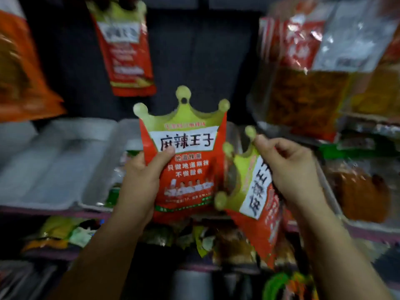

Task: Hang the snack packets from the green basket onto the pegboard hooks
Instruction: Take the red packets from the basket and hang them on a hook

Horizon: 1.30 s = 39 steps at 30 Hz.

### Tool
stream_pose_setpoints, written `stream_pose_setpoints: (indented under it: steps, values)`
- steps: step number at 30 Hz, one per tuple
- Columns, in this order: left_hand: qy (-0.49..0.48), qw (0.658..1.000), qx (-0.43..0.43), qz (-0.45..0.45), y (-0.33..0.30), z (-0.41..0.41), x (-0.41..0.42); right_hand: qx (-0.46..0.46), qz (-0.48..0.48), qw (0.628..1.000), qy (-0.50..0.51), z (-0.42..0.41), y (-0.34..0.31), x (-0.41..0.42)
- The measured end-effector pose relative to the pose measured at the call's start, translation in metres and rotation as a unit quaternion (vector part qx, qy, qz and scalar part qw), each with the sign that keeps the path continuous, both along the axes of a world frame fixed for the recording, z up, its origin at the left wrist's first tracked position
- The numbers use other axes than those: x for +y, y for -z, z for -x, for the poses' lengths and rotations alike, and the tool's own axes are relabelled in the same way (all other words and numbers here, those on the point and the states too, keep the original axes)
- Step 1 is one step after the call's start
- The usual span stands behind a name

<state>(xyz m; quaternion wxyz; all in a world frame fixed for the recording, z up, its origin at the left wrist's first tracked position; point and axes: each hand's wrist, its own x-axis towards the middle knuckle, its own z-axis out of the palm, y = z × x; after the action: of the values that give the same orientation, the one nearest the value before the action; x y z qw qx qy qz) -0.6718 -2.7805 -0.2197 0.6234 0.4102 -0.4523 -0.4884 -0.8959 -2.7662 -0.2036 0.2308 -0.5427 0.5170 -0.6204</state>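
My left hand [142, 180] grips a red snack packet [186, 161] with a green crown-shaped top, held upright at the centre; its hang hole shows in the middle crown point. A second, identical packet [257, 195] is tilted sideways, pinched by its crown tip in my right hand [290, 167]. One more packet of the same kind [125, 46] hangs on the dark pegboard [194, 61] at upper left. Part of the green basket [279, 284] shows at the bottom right. The hooks themselves are too blurred to make out.
Large orange and clear-fronted snack bags hang at the left [19, 72] and right [320, 66]. Silver foil packs [54, 161] lie on a shelf on the left, with mixed snack packs [65, 232] on the shelf below. More bags [363, 191] fill the right shelf.
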Motion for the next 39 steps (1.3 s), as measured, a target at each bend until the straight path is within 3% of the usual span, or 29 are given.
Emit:
stream_pose_setpoints:
  steps: [4, 7, 11, 15, 18, 20, 26, 29, 39]
  values:
    - [0.002, 1.000, 0.025, 0.018, -0.031, -0.037, -0.009, 0.020, 0.034, 0.994, -0.098, -0.067, -0.035, -0.028]
    - [0.066, 0.996, 0.051, 0.037, -0.054, -0.061, -0.017, 0.023, 0.018, 0.988, -0.153, -0.099, -0.056, -0.041]
    - [0.086, 0.990, 0.062, 0.089, -0.090, -0.093, -0.035, 0.025, 0.053, 0.985, -0.159, -0.122, -0.077, -0.054]
    - [-0.032, 0.976, -0.056, 0.208, -0.130, -0.119, -0.062, 0.060, 0.075, 0.984, -0.150, -0.139, -0.088, -0.064]
    - [-0.084, 0.936, -0.195, 0.279, -0.150, -0.126, -0.080, 0.079, 0.082, 0.983, -0.146, -0.149, -0.094, -0.072]
    - [-0.107, 0.917, -0.231, 0.307, -0.156, -0.127, -0.088, 0.080, 0.079, 0.982, -0.151, -0.157, -0.098, -0.076]
    - [-0.135, 0.922, -0.131, 0.339, -0.172, -0.146, -0.094, 0.074, 0.103, 0.976, -0.177, -0.184, -0.111, -0.085]
    - [-0.163, 0.909, -0.138, 0.357, -0.185, -0.158, -0.098, 0.088, 0.120, 0.974, -0.171, -0.199, -0.121, -0.089]
    - [-0.064, 0.942, -0.126, 0.303, -0.210, -0.164, -0.120, 0.058, 0.081, 0.983, -0.151, -0.209, -0.134, -0.093]
